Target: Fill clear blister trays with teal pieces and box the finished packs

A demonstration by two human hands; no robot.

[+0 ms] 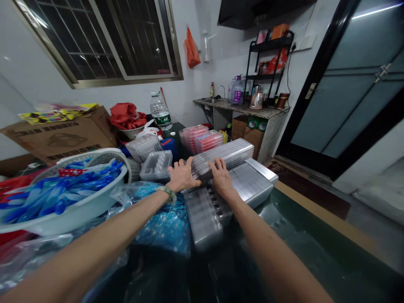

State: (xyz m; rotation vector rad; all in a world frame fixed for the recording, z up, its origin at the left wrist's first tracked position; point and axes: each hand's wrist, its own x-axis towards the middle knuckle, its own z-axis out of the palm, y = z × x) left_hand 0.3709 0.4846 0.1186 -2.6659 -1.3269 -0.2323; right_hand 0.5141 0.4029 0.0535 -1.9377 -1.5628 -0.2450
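Note:
A long stack of nested clear plastic trays [233, 153] lies on its side across the other stacks. My left hand [183, 176], with a pale green bangle at the wrist, is at its left end, fingers and thumb spread. Against the stack's near side rests my right hand [222, 180], fingers extended and slightly apart. Beneath and in front are more clear tray stacks, one to the right [252, 183] and one nearer me [202, 221]. A single clear tray [156, 165] sits left of my left hand. Neither palm shows.
To the left stands a pale basin [91, 202] of blue-handled items, beside a clear bag [164, 223] with blue contents. Behind are packs of pink-red items [202, 139], a large water bottle [160, 111] and a cardboard box [63, 136]. Loose clear trays [299, 244] lie on the dark green tabletop.

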